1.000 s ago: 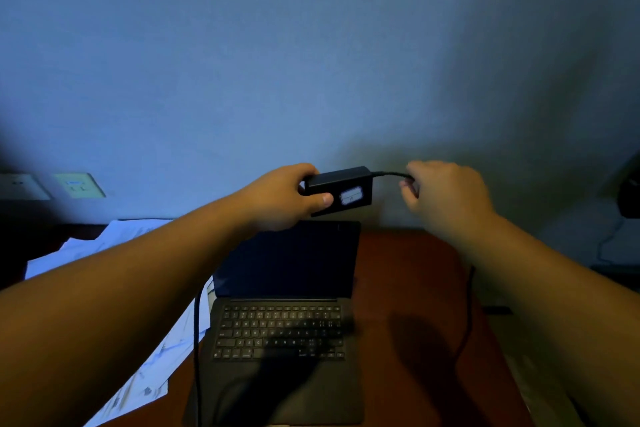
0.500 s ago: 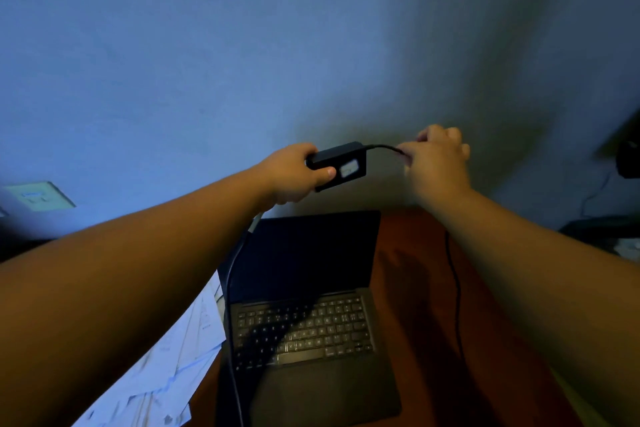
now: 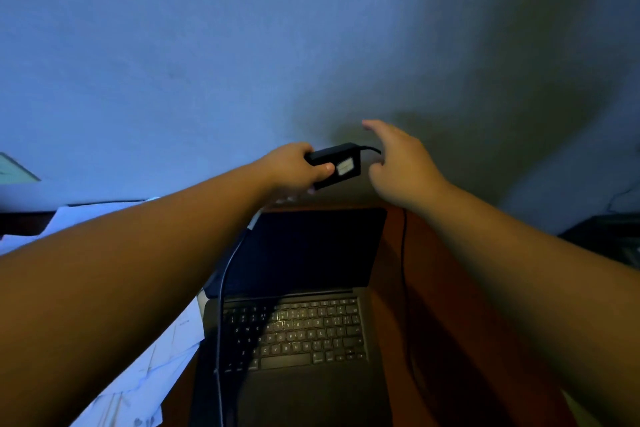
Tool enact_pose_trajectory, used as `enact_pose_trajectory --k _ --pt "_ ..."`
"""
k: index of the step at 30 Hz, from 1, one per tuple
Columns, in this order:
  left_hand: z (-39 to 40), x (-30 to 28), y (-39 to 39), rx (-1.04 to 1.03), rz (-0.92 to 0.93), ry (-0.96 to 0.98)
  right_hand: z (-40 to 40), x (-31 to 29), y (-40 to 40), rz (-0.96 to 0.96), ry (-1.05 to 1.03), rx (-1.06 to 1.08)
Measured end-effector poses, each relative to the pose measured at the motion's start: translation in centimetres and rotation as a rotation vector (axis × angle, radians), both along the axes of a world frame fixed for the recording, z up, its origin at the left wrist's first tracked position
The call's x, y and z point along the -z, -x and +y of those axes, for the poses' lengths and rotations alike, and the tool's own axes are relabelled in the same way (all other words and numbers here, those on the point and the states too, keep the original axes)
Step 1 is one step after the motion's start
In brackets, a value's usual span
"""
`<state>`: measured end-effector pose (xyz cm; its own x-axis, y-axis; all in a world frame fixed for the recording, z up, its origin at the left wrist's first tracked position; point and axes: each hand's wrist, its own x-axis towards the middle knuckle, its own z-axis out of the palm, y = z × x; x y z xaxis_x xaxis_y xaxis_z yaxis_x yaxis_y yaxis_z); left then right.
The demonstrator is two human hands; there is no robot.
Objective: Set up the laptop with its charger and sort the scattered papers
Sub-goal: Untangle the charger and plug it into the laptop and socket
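A black laptop (image 3: 294, 322) lies open on the reddish wooden desk (image 3: 433, 305), screen dark, keys faintly lit. Above its lid, my left hand (image 3: 294, 166) grips a black charger brick (image 3: 341, 163) with a pale label. A thin black cable (image 3: 403, 270) leaves the brick's right end and hangs down behind my right arm. My right hand (image 3: 398, 163) hovers just right of the brick, fingers spread, holding nothing. A second, paler cable (image 3: 221, 305) drops from under my left wrist across the keyboard's left side. White papers (image 3: 152, 364) lie scattered left of the laptop.
A blue-grey wall stands close behind the desk. A wall socket plate (image 3: 15, 170) shows at the far left. Dark objects (image 3: 609, 239) sit at the right edge, beyond the desk.
My right hand has let go of the black cable and opened its fingers. My left hand still holds the brick in about the same place.
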<state>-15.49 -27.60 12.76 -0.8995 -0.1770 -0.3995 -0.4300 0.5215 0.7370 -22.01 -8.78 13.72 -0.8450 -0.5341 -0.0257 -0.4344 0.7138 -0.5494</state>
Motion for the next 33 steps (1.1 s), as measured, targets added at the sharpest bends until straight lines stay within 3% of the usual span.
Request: enact_pose_trajectory --k 3,6,13,20,25,29,33 --pt "0.1 0.1 0.3 -0.038 -0.014 -0.064 -1.4 -0.1 -0.4 0.12 -0.117 -0.264" --pt "0.5 -0.4 0.1 -0.03 -0.016 -0.068 -3.1 0.6 -0.8 0.168 -0.268 -0.349" --pt "0.3 -1.6 -2.1 -0.151 0.049 -0.16 -5.2 2.1 -1.0 0.363 -0.206 -0.304" --pt "-2.3 -1.1 -8.4 -0.329 0.108 -0.21 -6.6 2.0 -1.3 0.349 -0.226 -0.29" --pt "-3.6 0.7 -13.9 -0.398 -0.028 -0.239 -9.0 1.7 -2.6 0.346 -0.172 -0.294" --pt "-5.4 1.4 -17.6 -0.47 -0.074 -0.037 -10.5 1.7 -3.8 0.34 -0.183 -0.356" --pt "-8.0 -0.6 -18.7 -0.446 0.054 0.274 -12.2 1.6 -5.1 0.238 -0.152 -0.375"
